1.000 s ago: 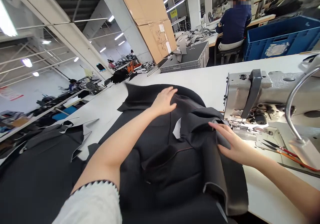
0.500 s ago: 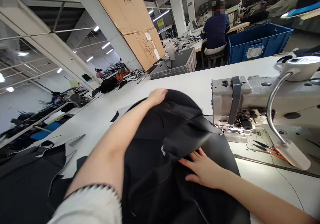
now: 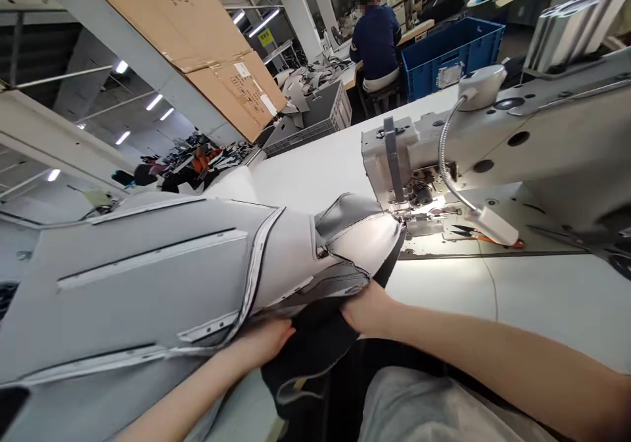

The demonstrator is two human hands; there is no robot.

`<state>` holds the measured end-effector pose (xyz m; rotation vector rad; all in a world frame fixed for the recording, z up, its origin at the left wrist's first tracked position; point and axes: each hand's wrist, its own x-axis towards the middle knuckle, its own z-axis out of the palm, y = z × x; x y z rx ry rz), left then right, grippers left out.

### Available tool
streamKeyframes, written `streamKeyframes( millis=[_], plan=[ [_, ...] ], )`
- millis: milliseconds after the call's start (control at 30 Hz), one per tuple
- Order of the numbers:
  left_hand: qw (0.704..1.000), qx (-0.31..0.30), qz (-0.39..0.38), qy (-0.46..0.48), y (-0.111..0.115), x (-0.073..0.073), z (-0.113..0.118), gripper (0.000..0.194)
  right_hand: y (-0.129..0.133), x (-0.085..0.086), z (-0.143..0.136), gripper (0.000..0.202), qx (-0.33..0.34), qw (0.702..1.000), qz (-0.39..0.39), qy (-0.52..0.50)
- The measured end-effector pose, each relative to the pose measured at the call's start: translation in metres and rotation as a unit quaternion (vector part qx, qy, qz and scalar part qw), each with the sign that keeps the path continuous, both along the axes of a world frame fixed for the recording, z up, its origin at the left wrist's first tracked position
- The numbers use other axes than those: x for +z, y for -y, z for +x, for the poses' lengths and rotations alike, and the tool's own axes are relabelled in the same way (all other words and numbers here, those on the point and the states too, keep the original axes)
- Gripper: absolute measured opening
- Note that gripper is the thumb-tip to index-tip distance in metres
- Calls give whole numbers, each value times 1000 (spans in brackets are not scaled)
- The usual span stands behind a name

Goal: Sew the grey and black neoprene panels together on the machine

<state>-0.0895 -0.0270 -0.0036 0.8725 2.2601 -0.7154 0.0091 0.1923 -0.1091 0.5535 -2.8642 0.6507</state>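
Observation:
A large sewn fabric piece (image 3: 162,284), grey on this face with white seam strips, is spread over the left side of the table. Its black side shows along the lower edge. My left hand (image 3: 271,340) is closed on that lower edge, fingers partly hidden by the cloth. To its right, my right hand (image 3: 367,307) grips the black and grey edge, with its fingertips tucked out of sight. The fabric's far right tip lies against the needle area of a sewing machine (image 3: 394,166), lit by a small lamp (image 3: 495,227).
Orange-handled thread snips (image 3: 486,236) lie on the machine bed beside the lamp. Beyond the white table (image 3: 315,172) stand a grey crate (image 3: 315,116), a blue bin (image 3: 453,57) and tall cardboard boxes (image 3: 197,41). A person (image 3: 375,41) sits farther back, facing away.
The fabric piece has been flipped from its black face to its grey face, spreading left. Both my hands have moved to its near edge. The view has shifted toward the right.

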Motion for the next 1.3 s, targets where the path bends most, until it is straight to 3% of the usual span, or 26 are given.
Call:
streamKeyframes(
  millis=[100,167,233,300,400,467,533,667,767,867,1000,1133,1300],
  plan=[
    [990,-56,-44,120,-59,29,7,16,-13,-6,43,57,75,997,5,-22],
    [971,-126,61,192,-108,56,16,15,-23,-7,50,66,94,995,16,-31],
    [941,-223,192,169,-161,69,19,20,-28,-5,36,52,64,996,50,-25],
    [933,-252,247,66,-209,59,14,30,-25,1,14,34,38,995,89,-20],
    [961,-193,200,-8,-252,19,-3,30,-17,13,-3,22,59,991,119,-17],
    [977,-153,145,13,-260,-7,-15,26,-15,18,8,20,84,989,121,-15],
    [980,-142,136,36,-258,-22,-21,21,-20,19,30,17,94,987,126,-44],
    [971,-148,186,15,-245,-32,-15,29,-53,7,62,14,94,981,113,-124],
    [973,-153,171,-27,-237,-35,-8,44,-85,-4,52,24,14,983,126,-132],
    [972,-181,147,-25,-230,-35,-5,60,-101,-11,35,42,-56,974,176,-131],
    [971,-206,110,49,-235,-21,-7,83,-92,-14,32,40,-49,959,221,-168],
    [975,-165,95,117,-254,-8,-11,80,-76,-15,42,41,-36,966,194,-166],
    [976,-159,71,130,-263,-10,-10,79,-72,-12,45,40,-51,970,176,-159]
  ],
)
